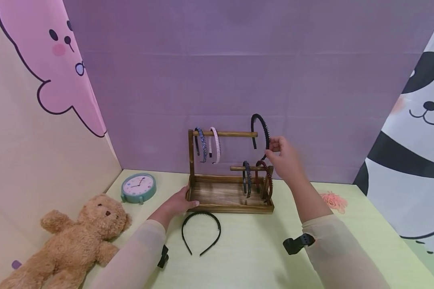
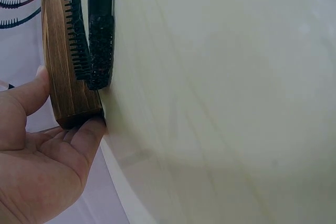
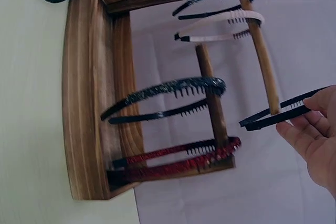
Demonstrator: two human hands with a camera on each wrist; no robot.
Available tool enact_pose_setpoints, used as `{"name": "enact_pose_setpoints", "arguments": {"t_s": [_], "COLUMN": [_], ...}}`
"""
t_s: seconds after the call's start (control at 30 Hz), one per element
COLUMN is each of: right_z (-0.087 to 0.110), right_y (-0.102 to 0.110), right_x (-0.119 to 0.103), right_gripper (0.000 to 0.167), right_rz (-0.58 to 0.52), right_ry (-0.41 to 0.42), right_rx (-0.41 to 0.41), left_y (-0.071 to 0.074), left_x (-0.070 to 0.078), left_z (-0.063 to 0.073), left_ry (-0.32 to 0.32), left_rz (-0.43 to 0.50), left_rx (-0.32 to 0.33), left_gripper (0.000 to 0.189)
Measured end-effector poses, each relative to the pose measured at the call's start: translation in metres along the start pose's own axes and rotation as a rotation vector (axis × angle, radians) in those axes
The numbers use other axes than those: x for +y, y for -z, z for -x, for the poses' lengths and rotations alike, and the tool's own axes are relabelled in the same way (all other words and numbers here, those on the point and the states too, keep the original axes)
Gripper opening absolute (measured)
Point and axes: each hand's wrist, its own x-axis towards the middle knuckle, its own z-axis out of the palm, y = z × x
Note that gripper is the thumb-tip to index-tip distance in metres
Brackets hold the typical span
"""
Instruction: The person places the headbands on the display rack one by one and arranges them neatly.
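Observation:
My right hand (image 1: 283, 156) pinches a black toothed headband (image 1: 266, 132) at the free end of the upper bar of a wooden rack (image 1: 231, 208); in the right wrist view the bar's tip overlaps the band's opening. My left hand (image 1: 177, 202) grips the rack's front left corner, thumb on the rim, fingers at its side. A blue glittery headband (image 1: 203, 146) and a pale pink headband (image 1: 218, 148) hang on the upper bar. On the lower bar hang a dark glittery headband (image 1: 248, 180) and a dark red headband (image 1: 269, 182).
Another black headband (image 1: 201, 213) lies on the table before the rack. A teal clock (image 1: 139, 187) and a teddy bear (image 1: 79, 241) are at the left. Behind the right forearm lies a pile of coral string (image 1: 334, 201). A purple backdrop (image 1: 231, 80) stands behind the rack.

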Motion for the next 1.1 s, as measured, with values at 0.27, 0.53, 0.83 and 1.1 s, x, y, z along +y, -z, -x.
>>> {"name": "enact_pose_setpoints", "arguments": {"t_s": [0.27,0.53,0.83,1.1], "right_z": [-0.008,-0.014,-0.023,-0.025], "right_y": [-0.026,-0.051,-0.066,-0.072], "right_x": [-0.01,-0.017,-0.017,-0.019], "right_gripper": [0.041,0.04,0.038,0.037], "right_rz": [-0.04,-0.029,0.025,0.044], "right_ry": [0.004,-0.013,-0.04,-0.074], "right_rx": [-0.031,-0.067,-0.125,-0.173], "left_y": [0.001,0.0,-0.001,-0.002], "left_x": [0.0,0.0,0.001,0.003], "left_z": [0.0,0.0,0.0,0.002], "left_ry": [0.006,-0.001,-0.001,-0.002], "left_rz": [0.002,0.006,0.002,-0.004], "left_rx": [0.006,0.006,0.008,0.007], "left_gripper": [0.082,0.083,0.083,0.082]}}
